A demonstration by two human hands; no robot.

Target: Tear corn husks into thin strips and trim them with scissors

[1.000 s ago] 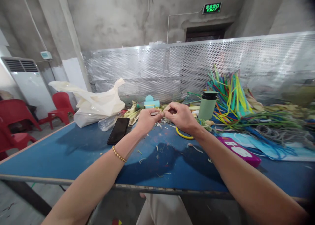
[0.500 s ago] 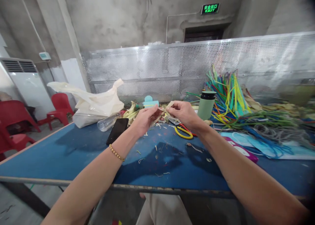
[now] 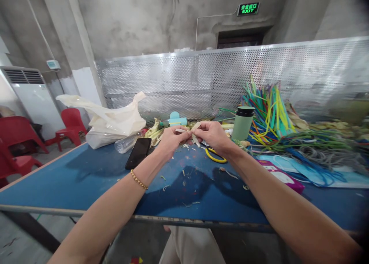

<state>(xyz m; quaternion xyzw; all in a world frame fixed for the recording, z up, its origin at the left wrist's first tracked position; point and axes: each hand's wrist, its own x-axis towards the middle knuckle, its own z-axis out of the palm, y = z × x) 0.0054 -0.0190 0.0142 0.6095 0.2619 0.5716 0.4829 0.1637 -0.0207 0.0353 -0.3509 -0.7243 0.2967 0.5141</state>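
Pale strip [image 3: 196, 141] is being pinched by the right hand [image 3: 212, 136], thumb against fingers, one end showing above the grip and a tail hanging below. Left hand [image 3: 170, 140] is being brought against it, fingertips meeting or nearly so; a pale sliver [image 3: 181, 131] is being pinched there too. Whether both bits are belonging to one piece can't be told. So: both grips are being kept closed on thin material, none released. Strip is being held just above the far-middle part of the desk [image 3: 100, 191], over loose scraps [image 3: 186, 145], with a yellow handle loop [image 3: 216, 161] lying just beside the right hand. Handling, judged by look: husk-like, so very light weight is being assumed; thin, bendy, limp along its length, dry rather than slippery. Main weakness is being put at splitting along the grain; tearing is being expected if it's being pulled hard sideways. Best hold is being taken as a flat fingertip pinch across the full width, near the ends, light pressure, with pull being kept lengthwise. A thin edge alone is being rated a poor hold.
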